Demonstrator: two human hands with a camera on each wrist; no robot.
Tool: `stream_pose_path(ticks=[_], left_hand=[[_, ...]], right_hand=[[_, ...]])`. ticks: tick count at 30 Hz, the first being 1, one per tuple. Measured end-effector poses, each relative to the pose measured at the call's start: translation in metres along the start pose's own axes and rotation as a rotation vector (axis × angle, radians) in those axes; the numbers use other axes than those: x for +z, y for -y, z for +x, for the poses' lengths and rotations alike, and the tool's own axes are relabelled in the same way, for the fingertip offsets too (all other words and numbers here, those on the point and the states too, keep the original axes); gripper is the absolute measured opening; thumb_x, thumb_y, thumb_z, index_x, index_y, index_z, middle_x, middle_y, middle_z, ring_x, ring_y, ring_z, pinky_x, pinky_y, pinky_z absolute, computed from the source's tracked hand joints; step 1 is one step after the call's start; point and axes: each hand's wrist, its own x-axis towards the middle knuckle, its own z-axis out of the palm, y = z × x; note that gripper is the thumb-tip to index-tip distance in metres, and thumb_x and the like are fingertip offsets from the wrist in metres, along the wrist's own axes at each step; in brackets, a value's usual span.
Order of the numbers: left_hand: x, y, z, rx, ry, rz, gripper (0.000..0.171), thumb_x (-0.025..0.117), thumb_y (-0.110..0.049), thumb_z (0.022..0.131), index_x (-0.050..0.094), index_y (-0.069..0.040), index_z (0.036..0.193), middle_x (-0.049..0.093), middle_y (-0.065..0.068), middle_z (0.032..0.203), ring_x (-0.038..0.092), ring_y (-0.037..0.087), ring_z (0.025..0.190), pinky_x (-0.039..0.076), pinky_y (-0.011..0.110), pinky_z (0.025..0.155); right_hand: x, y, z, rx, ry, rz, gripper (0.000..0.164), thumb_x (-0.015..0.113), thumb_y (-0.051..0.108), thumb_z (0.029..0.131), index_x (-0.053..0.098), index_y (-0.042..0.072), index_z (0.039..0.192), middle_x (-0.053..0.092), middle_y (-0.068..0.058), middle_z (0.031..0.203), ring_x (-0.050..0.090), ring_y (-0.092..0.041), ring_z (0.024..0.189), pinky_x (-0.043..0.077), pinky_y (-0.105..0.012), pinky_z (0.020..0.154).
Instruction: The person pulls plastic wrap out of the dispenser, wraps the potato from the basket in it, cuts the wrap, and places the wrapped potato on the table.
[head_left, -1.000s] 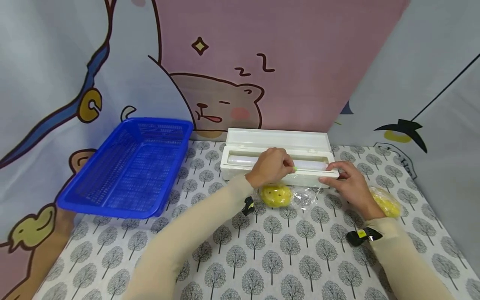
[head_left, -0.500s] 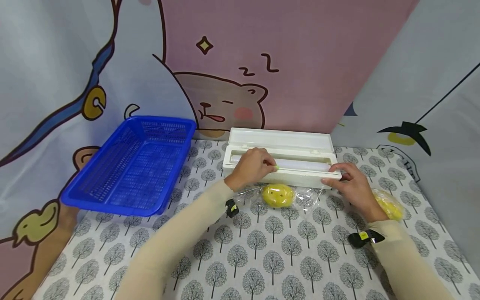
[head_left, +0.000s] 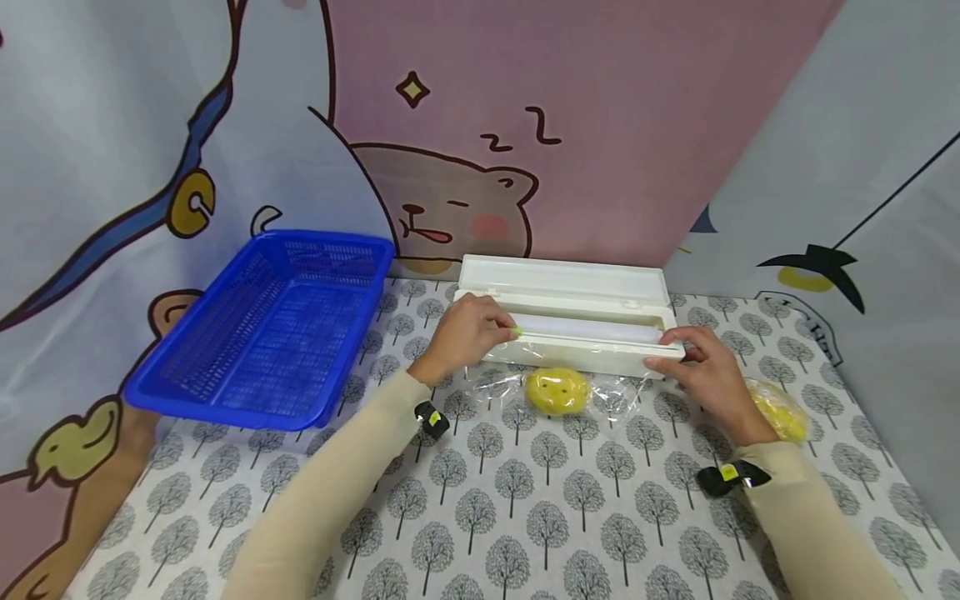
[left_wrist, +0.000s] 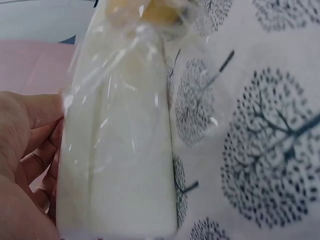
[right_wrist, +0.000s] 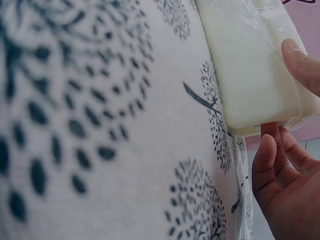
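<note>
A long white cling film dispenser [head_left: 577,358] lies with its lid [head_left: 562,279] raised, a pale roll [head_left: 585,327] inside. My left hand [head_left: 461,333] is at the dispenser's left part, pinching a small green slide cutter [head_left: 517,331] on its front rim. At the right end, my right hand [head_left: 705,375] grips the dispenser, thumb on the front and fingers round the corner. In front lies a yellow rounded object [head_left: 557,392] with small dark dents; its exact kind is unclear. Clear film spreads on both sides of it and, in the left wrist view, over the dispenser's front [left_wrist: 125,130].
A blue plastic basket [head_left: 273,333] stands at the left. Another yellow object wrapped in film [head_left: 780,410] lies beyond my right wrist. The tree-patterned tablecloth [head_left: 547,517] runs back to a cartoon-printed cloth [head_left: 615,125].
My left hand has slid left along the dispenser's front rim with the green slide cutter, uncovering more of the roll and film. My right hand has kept its grip on the right end.
</note>
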Motion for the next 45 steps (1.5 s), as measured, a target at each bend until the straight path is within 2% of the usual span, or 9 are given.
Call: stream_pose_path(ticks=[7,14,22,30,35,41,45], left_hand=[[-0.005,0.01,-0.006,-0.028,-0.019,-0.034,0.008,0.087,-0.023,0.097,0.087,-0.016,0.101,0.079,-0.004,0.102,0.063,0.023,0.107,0.044,0.049,0.108],[-0.009,0.013,-0.009,-0.038,-0.02,-0.051,0.007,0.085,-0.02,0.098,0.086,-0.014,0.101,0.079,-0.001,0.103,0.062,0.026,0.118,0.036,0.056,0.119],[-0.015,0.019,-0.012,-0.037,-0.032,-0.08,0.008,0.084,-0.017,0.098,0.085,-0.011,0.102,0.079,0.001,0.102,0.067,0.026,0.114,0.024,0.052,0.131],[-0.019,0.03,-0.018,-0.083,-0.057,-0.098,0.009,0.084,-0.018,0.097,0.086,-0.01,0.102,0.078,0.003,0.107,0.062,0.03,0.122,0.031,0.055,0.125],[-0.02,0.031,-0.022,-0.104,-0.07,-0.127,0.011,0.084,-0.017,0.097,0.085,-0.008,0.102,0.076,0.007,0.116,0.057,0.034,0.134,0.028,0.056,0.127],[-0.021,0.03,-0.025,-0.125,-0.092,-0.146,0.011,0.085,-0.016,0.095,0.084,-0.007,0.101,0.075,0.007,0.118,0.056,0.034,0.134,0.032,0.056,0.125],[-0.021,0.031,-0.027,-0.143,-0.095,-0.153,0.011,0.083,-0.016,0.097,0.083,-0.006,0.102,0.074,0.007,0.118,0.054,0.035,0.138,0.03,0.057,0.126]], right_hand=[[0.001,-0.001,0.0,-0.004,-0.016,-0.004,0.038,0.088,0.018,0.097,0.069,0.007,0.127,0.053,0.0,0.138,0.056,-0.017,0.093,0.051,-0.023,0.068],[0.003,-0.002,0.002,-0.011,-0.004,0.007,0.038,0.086,0.017,0.099,0.068,0.004,0.13,0.053,-0.003,0.14,0.056,-0.016,0.095,0.051,-0.022,0.07],[0.001,-0.001,0.003,-0.026,0.0,0.004,0.037,0.086,0.013,0.099,0.067,0.002,0.129,0.054,-0.005,0.14,0.059,-0.015,0.094,0.052,-0.022,0.068],[0.0,0.003,0.001,-0.019,0.0,0.005,0.037,0.087,0.017,0.098,0.068,0.005,0.128,0.053,-0.004,0.14,0.058,-0.016,0.094,0.052,-0.023,0.069],[0.0,0.005,-0.001,-0.035,0.012,-0.004,0.037,0.087,0.019,0.099,0.068,0.006,0.128,0.052,-0.005,0.14,0.058,-0.018,0.089,0.051,-0.024,0.066],[0.0,0.004,-0.001,-0.035,0.012,-0.004,0.037,0.086,0.02,0.1,0.067,0.007,0.128,0.051,-0.006,0.143,0.059,-0.018,0.089,0.052,-0.025,0.066],[0.0,0.003,-0.001,-0.024,0.011,0.005,0.037,0.087,0.019,0.099,0.068,0.007,0.128,0.051,-0.006,0.143,0.06,-0.018,0.09,0.053,-0.025,0.066]])
